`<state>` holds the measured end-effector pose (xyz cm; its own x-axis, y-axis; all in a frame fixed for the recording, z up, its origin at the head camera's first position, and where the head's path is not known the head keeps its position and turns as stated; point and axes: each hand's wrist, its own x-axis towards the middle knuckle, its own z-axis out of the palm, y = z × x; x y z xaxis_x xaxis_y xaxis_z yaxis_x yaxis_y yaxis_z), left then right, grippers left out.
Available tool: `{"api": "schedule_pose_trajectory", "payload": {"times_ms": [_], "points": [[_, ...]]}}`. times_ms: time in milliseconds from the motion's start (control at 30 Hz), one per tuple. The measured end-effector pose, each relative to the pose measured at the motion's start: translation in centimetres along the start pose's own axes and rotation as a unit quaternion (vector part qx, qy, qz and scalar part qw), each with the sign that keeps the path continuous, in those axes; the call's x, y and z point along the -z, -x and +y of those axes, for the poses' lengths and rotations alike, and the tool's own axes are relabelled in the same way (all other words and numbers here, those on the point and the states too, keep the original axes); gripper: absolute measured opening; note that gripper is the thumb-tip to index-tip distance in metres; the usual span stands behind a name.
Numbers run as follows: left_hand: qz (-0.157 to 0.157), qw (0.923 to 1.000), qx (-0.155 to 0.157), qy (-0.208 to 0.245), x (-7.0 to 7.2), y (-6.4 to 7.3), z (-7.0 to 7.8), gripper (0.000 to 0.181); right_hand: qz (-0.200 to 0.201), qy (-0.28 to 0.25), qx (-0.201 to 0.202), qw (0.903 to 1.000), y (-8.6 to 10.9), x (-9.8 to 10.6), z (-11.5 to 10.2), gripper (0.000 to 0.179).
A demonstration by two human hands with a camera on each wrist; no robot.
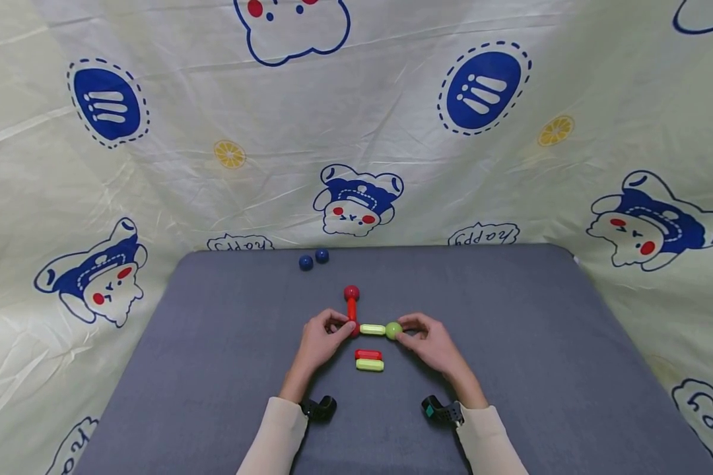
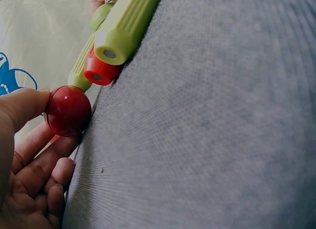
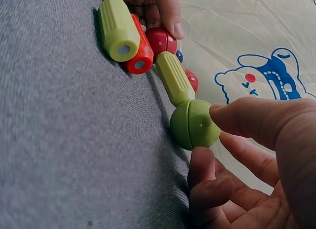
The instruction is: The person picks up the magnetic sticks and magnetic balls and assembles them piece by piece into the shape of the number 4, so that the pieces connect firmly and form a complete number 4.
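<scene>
One red ball (image 2: 70, 111) partly hidden in the left hand's grip (image 1: 323, 338)

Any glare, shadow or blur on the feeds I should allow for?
Head: pale highlights streak the creased cream printed sheet; left wrist: small bright reflections on the glossy red ball, and the grey cloth tabletop looks softer toward the right edge; right wrist: soft shadow on the cloth beside the glossy green ball, whose seam stays readable.
</scene>
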<state>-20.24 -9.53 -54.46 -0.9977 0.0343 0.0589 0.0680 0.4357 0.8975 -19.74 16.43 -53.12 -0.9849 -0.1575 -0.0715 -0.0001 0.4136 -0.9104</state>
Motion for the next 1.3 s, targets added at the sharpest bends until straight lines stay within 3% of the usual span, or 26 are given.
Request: {"api": "schedule_pose_trajectory", "payload": {"times_ms": [867,1300], "points": [[-0.006,1.0000,0.001,0.001,0.2,-0.1,-0.1,0.018,0.022,-0.019,0.012,0.9995,1.2,-0.2,-0.9,0.043],[0.001,1.0000,-0.006,-0.004,0.0,-0.2,-0.3,0.017,-0.004,-0.010,0.035,0.9993,2.1,-0.8,-1.1,0.035]]}}
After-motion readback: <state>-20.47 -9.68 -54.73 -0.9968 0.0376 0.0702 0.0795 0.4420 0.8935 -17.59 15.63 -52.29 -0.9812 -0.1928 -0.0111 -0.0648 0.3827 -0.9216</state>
